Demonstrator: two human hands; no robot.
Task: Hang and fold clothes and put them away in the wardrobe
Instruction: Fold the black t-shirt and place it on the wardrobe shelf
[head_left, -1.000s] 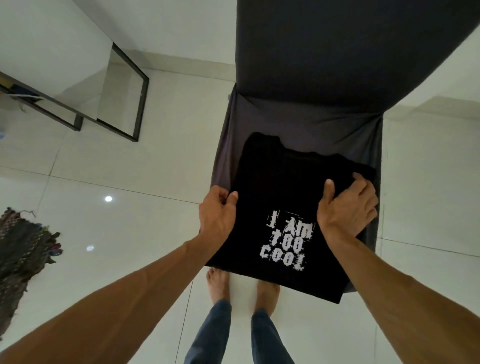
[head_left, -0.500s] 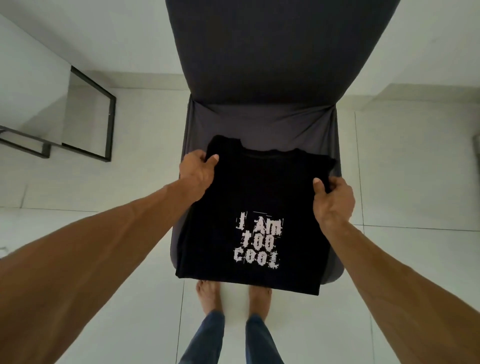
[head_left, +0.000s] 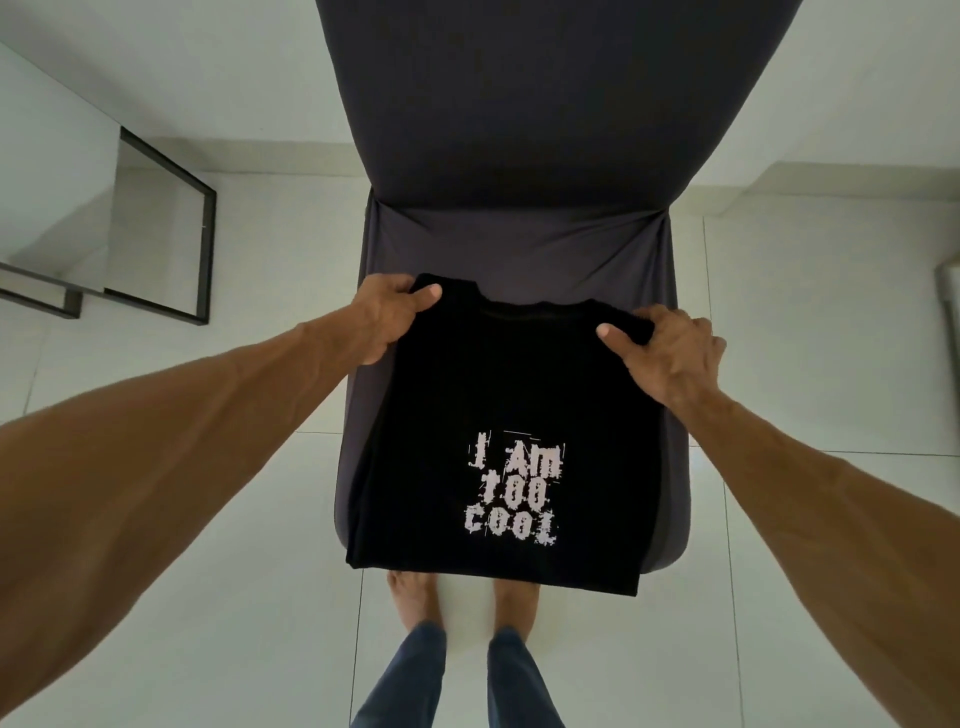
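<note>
A black T-shirt (head_left: 498, 395) with white lettering "I AM TOO COOL" lies folded into a narrow rectangle on the seat of a dark grey covered chair (head_left: 519, 244). Its collar points away from me and its lower edge hangs just past the seat's front. My left hand (head_left: 387, 317) pinches the shirt's far left shoulder corner. On the far right shoulder corner my right hand (head_left: 667, 353) is closed, thumb on top.
The chair's tall backrest (head_left: 519, 93) rises straight ahead. A black-framed glass table (head_left: 156, 234) stands at the left on the white tiled floor (head_left: 208, 597). My bare feet (head_left: 415, 595) are just under the seat's front edge. A white wall runs behind.
Both hands slid from the shirt's sides up to its far shoulder corners. The view swung so that the chair is centred, and the rug at the left left the frame.
</note>
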